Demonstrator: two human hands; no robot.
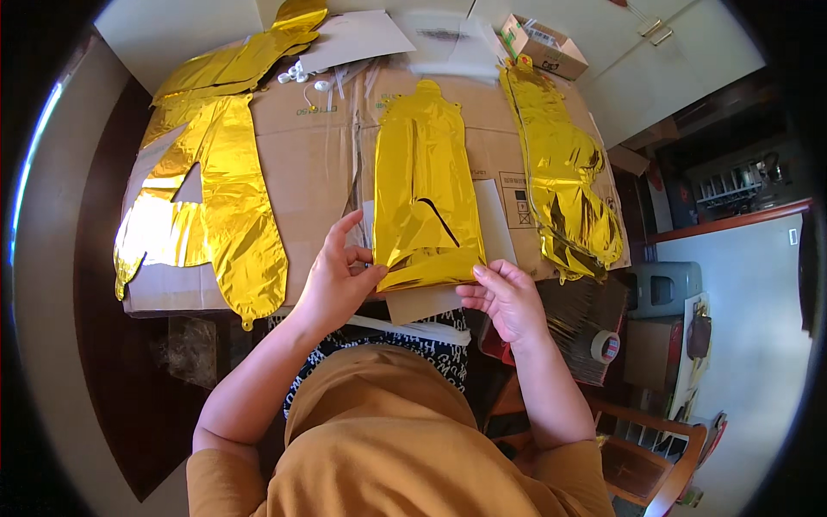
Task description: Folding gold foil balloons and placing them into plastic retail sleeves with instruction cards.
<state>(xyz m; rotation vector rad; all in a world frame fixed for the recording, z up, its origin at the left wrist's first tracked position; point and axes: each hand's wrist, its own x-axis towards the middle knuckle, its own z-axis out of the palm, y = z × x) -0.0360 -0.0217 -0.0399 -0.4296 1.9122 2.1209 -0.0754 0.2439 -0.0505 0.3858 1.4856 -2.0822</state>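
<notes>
A flat gold foil balloon (pixel 424 172) lies in front of me, its near end folded over into a straight band. At the band's left corner, my left hand (pixel 338 280) grips the foil between thumb and curled fingers, with the index finger raised. My right hand (pixel 510 300) pinches the right corner, thumb on top and fingers below. Part of a pale card (pixel 498 226) shows beneath the balloon, also sticking out at the table's near edge. To the left lies a gold letter-A foil balloon (pixel 243 207); on the right is another gold foil balloon (pixel 564 164), creased and shiny.
Flattened cardboard (pixel 314 164) covers the work surface. More gold foil (pixel 224 69) is stacked at the far left, beside white sheets (pixel 357 39) and small white pieces (pixel 297 73). An open carton (pixel 544 47) stands far right. A tape roll (pixel 605 346) and a wooden chair (pixel 655 457) are nearer, right.
</notes>
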